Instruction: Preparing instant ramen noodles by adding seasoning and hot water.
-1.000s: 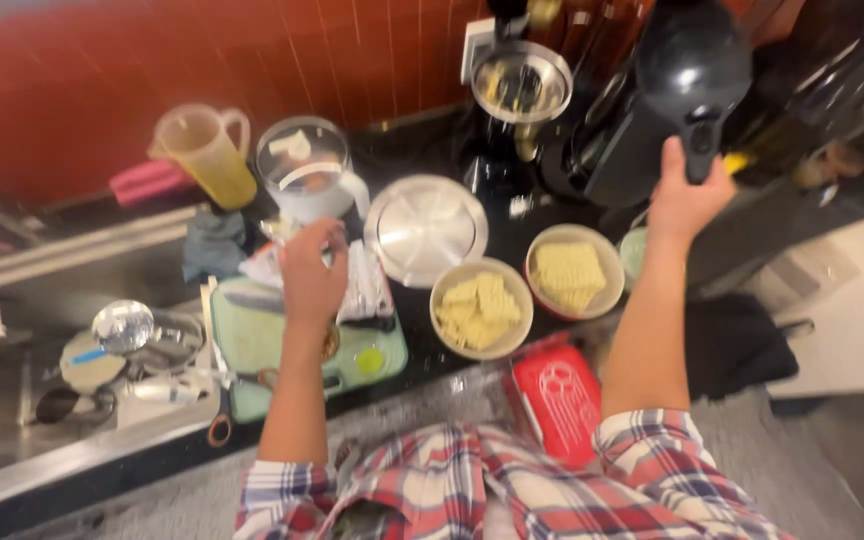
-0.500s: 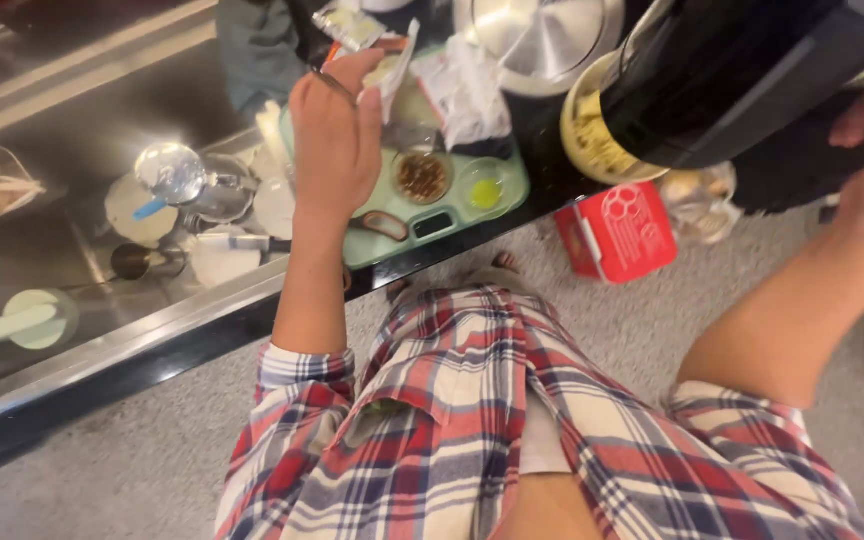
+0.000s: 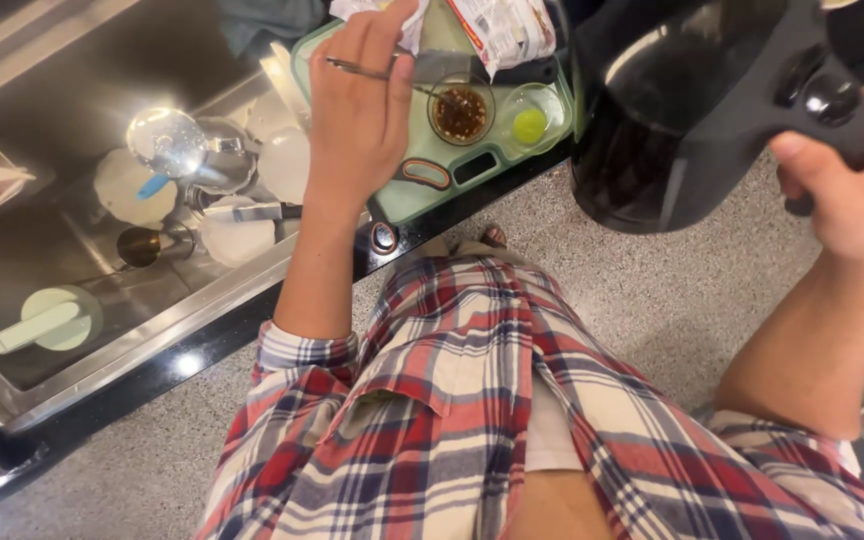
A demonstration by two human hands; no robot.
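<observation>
Head view: your right hand (image 3: 857,195) is clenched on the black kettle (image 3: 682,110) handle, held off the counter's near edge; left hand (image 3: 357,110) pinches a thin utensil (image 3: 362,68) over the green tray (image 3: 422,195). Keep the kettle level.

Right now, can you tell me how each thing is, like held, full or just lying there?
Black pot: held up off the counter by its handle in the right hand.
Thin metal utensil: pinched in the left hand.
Small glass bowl: holds dark sauce.
Second small bowl: holds something yellow-green.
Sink: holds dishes.
</observation>
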